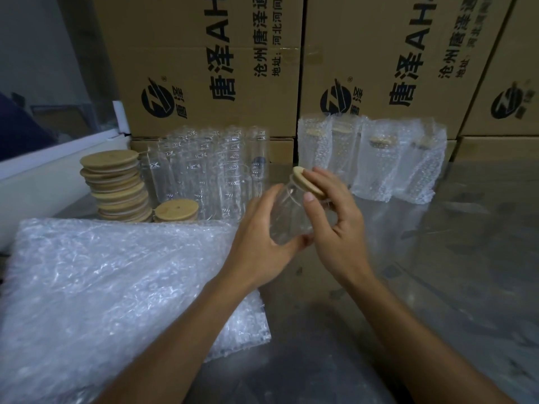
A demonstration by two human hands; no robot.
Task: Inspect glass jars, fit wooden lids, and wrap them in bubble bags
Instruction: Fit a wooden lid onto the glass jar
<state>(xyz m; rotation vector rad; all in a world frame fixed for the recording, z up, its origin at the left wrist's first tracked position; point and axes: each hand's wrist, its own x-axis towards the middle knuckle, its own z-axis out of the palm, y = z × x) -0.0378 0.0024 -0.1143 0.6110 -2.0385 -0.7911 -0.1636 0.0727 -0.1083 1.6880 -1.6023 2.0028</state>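
Glass jar [287, 215] tilts in my left hand [259, 243], gripped round its base. My right hand [335, 225] pinches the wooden lid [309, 182] on its mouth.

Two forearms entered from the lower edge of the view, both bare up to the frame edge; no sleeve, cuff or glove was visible on either. The left hand [259, 243] and the right hand [335, 225] were bare. Fingernails were short and unpainted where visible. The wrists and the fingers in view carried no watch, band or ring.
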